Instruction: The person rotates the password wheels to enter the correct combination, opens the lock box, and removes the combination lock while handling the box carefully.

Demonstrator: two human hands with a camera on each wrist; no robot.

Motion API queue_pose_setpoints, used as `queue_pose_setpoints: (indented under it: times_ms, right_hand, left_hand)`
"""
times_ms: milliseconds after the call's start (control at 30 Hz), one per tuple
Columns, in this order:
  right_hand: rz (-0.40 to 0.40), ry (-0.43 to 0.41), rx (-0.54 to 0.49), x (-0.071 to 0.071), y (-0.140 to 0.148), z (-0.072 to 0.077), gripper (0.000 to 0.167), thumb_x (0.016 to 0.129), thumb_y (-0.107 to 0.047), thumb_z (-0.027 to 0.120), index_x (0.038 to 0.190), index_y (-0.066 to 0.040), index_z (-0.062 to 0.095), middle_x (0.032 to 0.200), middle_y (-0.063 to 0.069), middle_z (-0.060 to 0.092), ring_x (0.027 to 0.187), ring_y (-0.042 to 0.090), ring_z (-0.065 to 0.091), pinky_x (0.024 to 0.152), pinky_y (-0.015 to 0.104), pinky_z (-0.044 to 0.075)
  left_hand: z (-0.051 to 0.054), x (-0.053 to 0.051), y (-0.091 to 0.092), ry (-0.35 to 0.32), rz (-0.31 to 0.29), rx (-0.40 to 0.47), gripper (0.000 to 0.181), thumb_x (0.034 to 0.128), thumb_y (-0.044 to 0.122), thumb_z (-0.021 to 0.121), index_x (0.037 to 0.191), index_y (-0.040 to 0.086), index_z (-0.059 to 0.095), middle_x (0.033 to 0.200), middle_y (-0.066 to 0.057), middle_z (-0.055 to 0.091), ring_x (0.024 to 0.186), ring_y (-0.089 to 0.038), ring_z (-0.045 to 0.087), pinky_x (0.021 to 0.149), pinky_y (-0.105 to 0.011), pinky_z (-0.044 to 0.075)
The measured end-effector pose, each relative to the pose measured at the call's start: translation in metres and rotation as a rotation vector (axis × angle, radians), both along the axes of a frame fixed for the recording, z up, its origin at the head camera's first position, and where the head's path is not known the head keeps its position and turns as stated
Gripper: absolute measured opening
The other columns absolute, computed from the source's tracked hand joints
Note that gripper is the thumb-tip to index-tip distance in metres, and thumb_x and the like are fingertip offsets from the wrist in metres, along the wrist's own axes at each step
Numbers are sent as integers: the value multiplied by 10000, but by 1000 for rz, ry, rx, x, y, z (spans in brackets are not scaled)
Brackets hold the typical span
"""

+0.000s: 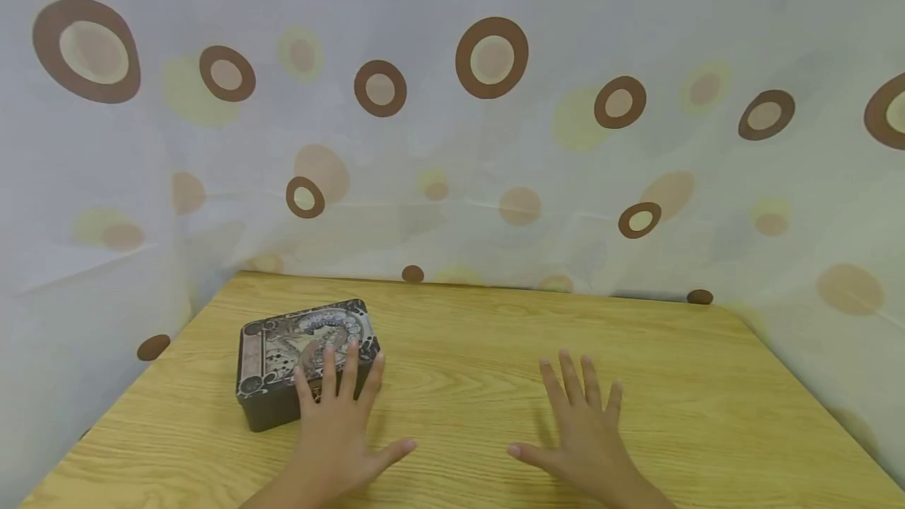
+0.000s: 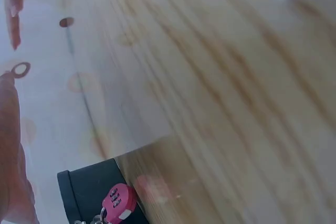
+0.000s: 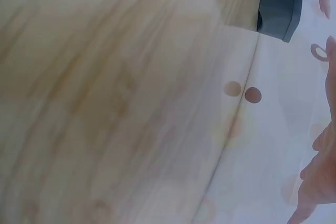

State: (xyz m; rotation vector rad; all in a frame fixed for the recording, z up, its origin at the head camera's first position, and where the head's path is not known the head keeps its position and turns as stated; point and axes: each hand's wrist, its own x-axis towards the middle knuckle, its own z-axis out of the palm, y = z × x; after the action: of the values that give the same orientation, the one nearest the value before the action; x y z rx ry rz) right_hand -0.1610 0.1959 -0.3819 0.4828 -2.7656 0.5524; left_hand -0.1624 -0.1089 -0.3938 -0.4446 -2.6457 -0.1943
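On the left part of the wooden table sits a dark tin box (image 1: 283, 352) with an ornate printed lid, its lid down. A pink combination padlock (image 2: 119, 203) hangs at the box's front, seen in the left wrist view. My left hand (image 1: 335, 430) is spread with straight fingers in front of the box, its fingers overlapping the box's front in the head view; whether they touch it I cannot tell. To the right, my right hand (image 1: 587, 438) is likewise spread over the table, holding nothing.
The wood-grained table (image 1: 481, 352) runs back to a white curtain (image 1: 438, 140) with brown and yellow circles. This curtain also encloses the left and right sides.
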Motion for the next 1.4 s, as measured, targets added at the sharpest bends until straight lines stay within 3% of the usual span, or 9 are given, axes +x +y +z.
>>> queue_pose_setpoints:
  times_ms: [200, 467, 833, 1133, 1400]
  right_hand:
    - [16, -17, -34, -2, -12, -3, 1043, 698, -644, 650, 1460, -69, 231, 1513, 265, 144, 1381, 500, 23, 989, 760, 58]
    - [69, -63, -59, -1, -37, -1, 1051, 694, -603, 680, 1452, -32, 229, 1513, 267, 139, 1374, 510, 51, 1010, 739, 67]
    - [171, -109, -18, -1, -72, -1, 1028, 708, -595, 674, 1437, -3, 254, 1505, 261, 181, 1377, 500, 88, 1040, 709, 110]
    - [236, -123, 7, -6, -96, 4, 1002, 726, -604, 656, 1450, -37, 256, 1520, 223, 178, 1394, 456, 101, 1067, 668, 150]
    - [272, -117, 91, -13, -118, 15, 977, 745, -647, 607, 1452, -64, 268, 1524, 190, 201, 1410, 407, 108, 1099, 619, 158]
  left_hand:
    - [1, 2, -8, -8, 26, 5, 999, 740, 801, 416, 1492, 214, 117, 1508, -236, 201, 1331, -548, 182, 941, -786, 156]
    - [1, 5, -20, 5, 62, -1, 996, 744, 804, 402, 1493, 211, 119, 1497, -240, 225, 1337, -534, 171, 950, -780, 154]
    - [0, 7, -41, -47, 133, -3, 987, 716, 757, 517, 1444, 129, 294, 1502, -243, 208, 1327, -558, 159, 948, -789, 127]
    - [-3, 8, -54, -59, 154, 3, 1007, 719, 772, 494, 1455, 126, 262, 1494, -263, 211, 1324, -563, 148, 940, -795, 122]
    - [-4, 9, -63, -69, 178, 4, 1037, 724, 778, 479, 1486, 150, 164, 1501, -274, 180, 1341, -549, 127, 948, -793, 102]
